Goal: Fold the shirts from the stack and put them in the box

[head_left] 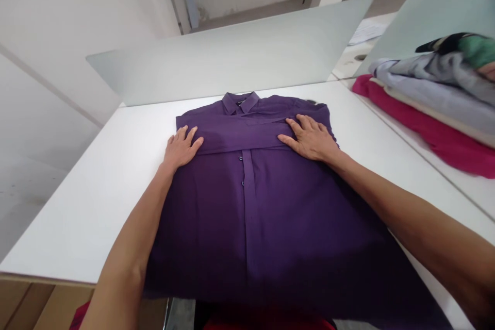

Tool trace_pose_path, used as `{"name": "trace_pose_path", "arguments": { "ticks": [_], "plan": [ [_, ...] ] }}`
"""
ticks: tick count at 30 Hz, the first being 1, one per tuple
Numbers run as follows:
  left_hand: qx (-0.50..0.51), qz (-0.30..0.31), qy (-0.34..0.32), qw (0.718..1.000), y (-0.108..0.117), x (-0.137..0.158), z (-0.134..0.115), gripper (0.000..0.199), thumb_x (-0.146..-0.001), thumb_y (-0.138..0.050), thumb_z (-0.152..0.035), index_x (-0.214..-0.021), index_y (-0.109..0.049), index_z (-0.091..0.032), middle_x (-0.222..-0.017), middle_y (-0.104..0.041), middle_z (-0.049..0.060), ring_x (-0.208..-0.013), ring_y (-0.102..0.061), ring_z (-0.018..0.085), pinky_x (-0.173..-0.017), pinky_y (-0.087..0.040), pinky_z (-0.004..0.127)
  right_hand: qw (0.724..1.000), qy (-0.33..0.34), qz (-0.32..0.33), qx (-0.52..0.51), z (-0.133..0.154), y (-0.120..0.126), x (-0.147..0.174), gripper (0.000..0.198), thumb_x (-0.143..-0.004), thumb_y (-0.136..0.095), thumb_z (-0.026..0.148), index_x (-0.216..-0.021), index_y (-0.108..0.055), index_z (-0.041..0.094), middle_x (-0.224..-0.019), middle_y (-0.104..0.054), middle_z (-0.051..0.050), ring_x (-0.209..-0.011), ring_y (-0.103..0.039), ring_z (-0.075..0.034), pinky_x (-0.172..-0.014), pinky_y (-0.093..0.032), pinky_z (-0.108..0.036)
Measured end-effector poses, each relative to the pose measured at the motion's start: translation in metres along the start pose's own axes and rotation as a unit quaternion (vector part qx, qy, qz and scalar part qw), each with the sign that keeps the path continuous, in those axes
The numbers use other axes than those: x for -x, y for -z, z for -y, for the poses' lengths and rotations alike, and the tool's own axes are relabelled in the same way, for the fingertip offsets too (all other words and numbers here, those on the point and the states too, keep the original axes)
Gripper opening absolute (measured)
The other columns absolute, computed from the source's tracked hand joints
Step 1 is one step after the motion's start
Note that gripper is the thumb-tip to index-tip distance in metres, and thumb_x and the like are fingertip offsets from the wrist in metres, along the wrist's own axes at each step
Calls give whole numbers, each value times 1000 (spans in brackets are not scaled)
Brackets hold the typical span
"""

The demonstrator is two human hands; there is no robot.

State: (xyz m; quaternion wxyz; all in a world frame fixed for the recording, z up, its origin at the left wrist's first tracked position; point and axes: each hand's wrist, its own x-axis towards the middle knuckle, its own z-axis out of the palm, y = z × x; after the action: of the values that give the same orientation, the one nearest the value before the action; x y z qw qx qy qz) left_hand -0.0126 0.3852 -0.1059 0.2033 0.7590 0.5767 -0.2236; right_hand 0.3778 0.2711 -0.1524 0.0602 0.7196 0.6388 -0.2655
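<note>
A dark purple button-up shirt (255, 201) lies flat on the white table (96, 201), collar toward the far side, its lower part hanging over the near edge. A sleeve is folded across the chest as a band below the collar. My left hand (181, 147) rests flat on the shirt's left edge at the end of that band, fingers spread. Flat on the band's right part lies my right hand (311, 138), fingers apart. Neither hand grips the cloth.
A frosted divider panel (232, 56) stands along the table's far edge. To the right, on the adjoining table, lies a pile of clothes (436, 98): magenta at the bottom, cream, grey-blue, green and black on top. Red fabric (270, 324) shows below the near edge.
</note>
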Motion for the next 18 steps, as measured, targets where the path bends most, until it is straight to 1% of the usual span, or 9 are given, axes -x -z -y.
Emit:
{"name": "trace_pose_path", "arguments": {
  "ticks": [2,4,6,8,11,14,16,18],
  "plan": [
    [5,2,18,1000,1,2,-2,74,-105,-22,-65,-169,-32,-29,-178,-25,10,-166,-20,29,-133,-18,53,1000,-1,6,-3,2,2,-1,93,-99,-20,79,-166,-38,17,-171,-34,-20,-159,-28,-38,-127,-28,-61],
    [7,-2,39,999,3,10,-1,75,-104,-22,-65,-169,-33,-28,-178,-25,11,-166,-19,32,-132,-16,54,1000,-4,10,-6,3,5,0,90,-100,-21,76,-165,-39,17,-170,-35,-19,-159,-29,-37,-127,-27,-60],
    [0,-14,53,999,8,27,7,76,-104,-24,-65,-169,-33,-26,-178,-24,12,-165,-20,34,-132,-16,55,1000,3,7,-6,3,10,9,84,-101,-23,72,-163,-43,20,-170,-37,-17,-158,-32,-37,-127,-28,-60],
    [-16,-29,52,998,15,52,22,74,-104,-24,-62,-168,-33,-26,-177,-26,13,-164,-23,33,-132,-18,56,1000,20,-13,-6,-1,18,26,79,-102,-26,69,-161,-46,21,-170,-37,-16,-157,-35,-37,-127,-29,-59],
    [-43,-52,39,997,28,96,54,70,-104,-25,-57,-165,-37,-25,-175,-32,14,-162,-29,30,-131,-22,55,995,46,-84,-19,-13,35,66,72,-103,-31,62,-156,-51,17,-166,-42,-19,-152,-42,-37,-123,-35,-57],
    [-46,-54,15,997,37,144,78,67,-102,-32,-54,-159,-46,-22,-169,-40,18,-157,-38,31,-127,-34,52,985,57,-158,-38,-34,52,116,61,-102,-38,54,-145,-59,16,-156,-54,-22,-143,-53,-36,-118,-43,-55],
    [-31,-64,-28,997,39,176,82,65,-101,-34,-55,-154,-51,-21,-164,-47,19,-153,-44,34,-122,-41,51,975,63,-208,-39,-51,59,154,58,-100,-44,53,-138,-63,15,-146,-62,-23,-135,-60,-35,-114,-48,-50],
    [-5,-77,-76,994,40,207,78,62,-102,-37,-56,-150,-55,-21,-160,-52,18,-149,-50,36,-119,-45,53,962,51,-267,-23,-65,59,198,56,-96,-49,54,-133,-66,15,-135,-69,-21,-127,-66,-34,-110,-51,-48]
  ]
}}
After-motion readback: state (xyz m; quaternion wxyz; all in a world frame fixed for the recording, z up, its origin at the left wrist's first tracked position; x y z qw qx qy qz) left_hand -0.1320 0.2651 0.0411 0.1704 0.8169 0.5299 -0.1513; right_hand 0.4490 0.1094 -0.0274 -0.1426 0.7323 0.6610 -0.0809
